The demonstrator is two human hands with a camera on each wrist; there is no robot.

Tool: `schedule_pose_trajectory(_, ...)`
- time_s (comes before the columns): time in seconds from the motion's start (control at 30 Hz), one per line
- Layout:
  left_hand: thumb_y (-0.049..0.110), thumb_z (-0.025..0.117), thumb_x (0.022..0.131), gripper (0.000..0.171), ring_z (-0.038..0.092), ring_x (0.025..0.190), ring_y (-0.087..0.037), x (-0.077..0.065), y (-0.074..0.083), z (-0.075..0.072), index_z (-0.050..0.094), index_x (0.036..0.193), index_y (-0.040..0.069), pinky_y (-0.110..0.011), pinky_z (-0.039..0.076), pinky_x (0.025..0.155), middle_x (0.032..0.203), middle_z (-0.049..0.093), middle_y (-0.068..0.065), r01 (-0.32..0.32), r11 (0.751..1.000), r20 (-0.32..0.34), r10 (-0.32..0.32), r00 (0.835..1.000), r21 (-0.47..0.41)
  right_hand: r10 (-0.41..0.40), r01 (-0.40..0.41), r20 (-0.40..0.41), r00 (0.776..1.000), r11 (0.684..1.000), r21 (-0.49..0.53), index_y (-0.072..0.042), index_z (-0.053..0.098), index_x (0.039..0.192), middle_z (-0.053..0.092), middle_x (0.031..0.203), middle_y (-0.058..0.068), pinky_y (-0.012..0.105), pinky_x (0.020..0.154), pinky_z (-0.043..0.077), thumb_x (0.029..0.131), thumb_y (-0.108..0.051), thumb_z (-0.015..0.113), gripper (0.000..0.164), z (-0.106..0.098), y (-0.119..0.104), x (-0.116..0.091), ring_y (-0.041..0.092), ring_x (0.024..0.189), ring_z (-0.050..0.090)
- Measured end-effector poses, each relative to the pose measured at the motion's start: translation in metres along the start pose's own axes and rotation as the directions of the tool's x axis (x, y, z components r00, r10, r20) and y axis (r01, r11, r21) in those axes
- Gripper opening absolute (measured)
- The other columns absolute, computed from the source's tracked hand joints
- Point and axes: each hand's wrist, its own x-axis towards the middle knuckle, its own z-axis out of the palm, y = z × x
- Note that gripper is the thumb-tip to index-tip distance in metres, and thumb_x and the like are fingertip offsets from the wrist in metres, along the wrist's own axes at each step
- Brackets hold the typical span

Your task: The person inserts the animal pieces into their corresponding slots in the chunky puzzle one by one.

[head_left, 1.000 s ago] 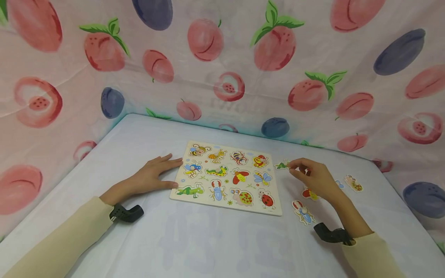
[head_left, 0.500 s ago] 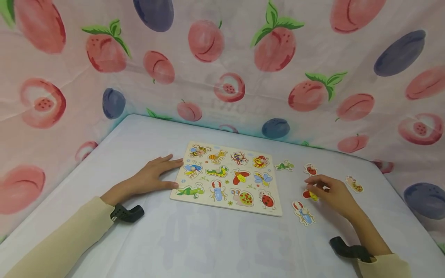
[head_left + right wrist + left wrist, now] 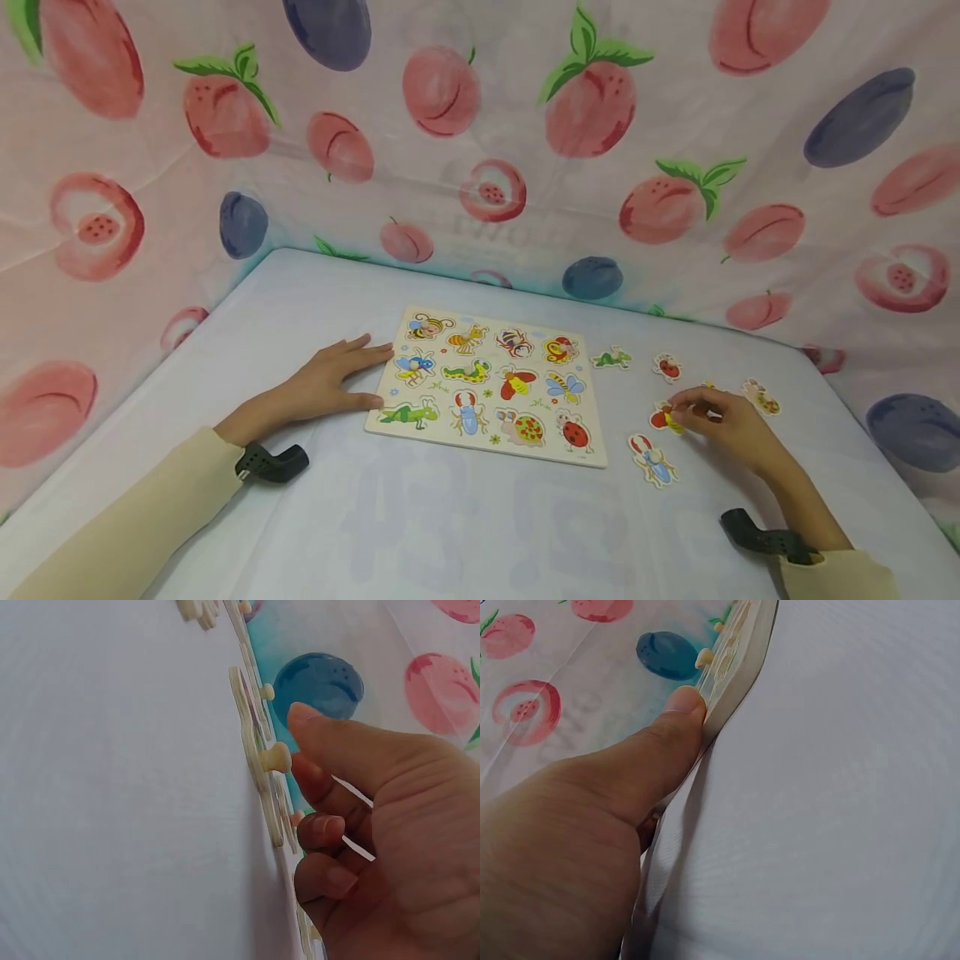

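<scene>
My left hand point(image 3: 330, 379) lies at the left edge of a wooden knob puzzle board point(image 3: 547, 451), fingers spread. In the left wrist view, its thumb point(image 3: 682, 705) touches the board's edge. My right hand point(image 3: 723, 425) is beside a red-and-yellow winged insect piece point(image 3: 663, 417) on the table. From the right wrist view, the thumb and bent index finger are close to a pale round knob point(image 3: 277, 757), with a gap between thumb and knob. Nearby lie a stag beetle piece point(image 3: 654, 461), a ladybug piece point(image 3: 667, 367) and a green grasshopper piece point(image 3: 612, 357).
A spotted snail-like piece point(image 3: 762, 397) lies farther right, and another piece point(image 3: 708, 387) is mostly hidden behind my right hand. The white-covered table point(image 3: 480, 533) meets a fruit-print cloth point(image 3: 495, 100) at the back and sides.
My right hand has let go of the grasshopper piece, left it beside the board, and moved right and nearer to the red-and-yellow insect piece. My left hand stays at the board's edge.
</scene>
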Motion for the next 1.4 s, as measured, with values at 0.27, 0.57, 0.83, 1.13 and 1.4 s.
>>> schedule_pose_trajectory(0.27, 0.051, 0.069, 0.083, 0.078, 0.015, 0.142, -0.039, -0.001, 0.002, 0.000, 0.042, 0.146, 0.014, -0.063, 0.010, 0.108, 0.151, 0.036, -0.005, 0.005, 1.000, -0.003, -0.005, 1.000, -0.010, 0.007, -0.007, 0.015, 1.000, 1.000, -0.028, -0.015, 0.070, 0.103, 0.065, 0.097, 0.000, 0.021, 0.063, 0.044, 0.087, -0.029, 0.072, 0.021, 0.002, 0.005, 0.000, 0.014, 0.077, 0.052)
schedule_pose_trajectory(0.57, 0.051, 0.070, 0.081, 0.080, 0.015, 0.143, -0.036, 0.000, -0.001, 0.000, 0.041, 0.147, 0.015, -0.060, 0.010, 0.110, 0.152, 0.035, -0.002, 0.003, 1.000, 0.001, -0.003, 1.000, 0.003, 0.047, -0.047, 0.020, 0.999, 0.999, -0.021, -0.012, 0.070, 0.103, 0.066, 0.101, 0.003, 0.020, 0.065, 0.045, 0.087, -0.032, 0.072, 0.025, 0.001, 0.005, 0.001, 0.014, 0.080, 0.053)
schedule_pose_trajectory(0.83, 0.053, 0.070, 0.081, 0.081, 0.015, 0.143, -0.035, 0.001, -0.002, 0.001, 0.040, 0.147, 0.015, -0.060, 0.009, 0.110, 0.152, 0.035, -0.003, -0.002, 1.000, 0.006, 0.002, 1.000, 0.006, 0.031, -0.031, -0.014, 0.999, 0.999, -0.031, -0.013, 0.071, 0.101, 0.068, 0.099, 0.002, 0.019, 0.066, 0.046, 0.087, -0.028, 0.072, 0.020, 0.006, 0.009, 0.001, 0.012, 0.080, 0.055)
schedule_pose_trajectory(1.13, 0.053, 0.070, 0.081, 0.081, 0.015, 0.143, -0.036, 0.001, -0.002, 0.001, 0.041, 0.147, 0.015, -0.061, 0.010, 0.109, 0.152, 0.035, -0.002, 0.005, 1.000, 0.004, -0.005, 1.000, 0.000, 0.031, -0.034, -0.042, 0.999, 0.998, -0.055, -0.013, 0.073, 0.099, 0.068, 0.094, 0.001, 0.020, 0.062, 0.045, 0.086, -0.030, 0.072, 0.021, 0.008, 0.011, 0.000, 0.015, 0.077, 0.053)
schedule_pose_trajectory(1.4, 0.053, 0.070, 0.081, 0.081, 0.013, 0.143, -0.035, 0.001, -0.002, 0.001, 0.041, 0.147, 0.017, -0.060, 0.009, 0.110, 0.152, 0.035, -0.001, 0.011, 1.000, 0.005, -0.011, 1.000, -0.006, 0.012, -0.015, -0.058, 0.998, 0.998, -0.061, -0.013, 0.073, 0.099, 0.068, 0.092, 0.001, 0.021, 0.060, 0.044, 0.086, -0.030, 0.072, 0.021, 0.009, 0.010, 0.000, 0.015, 0.075, 0.051)
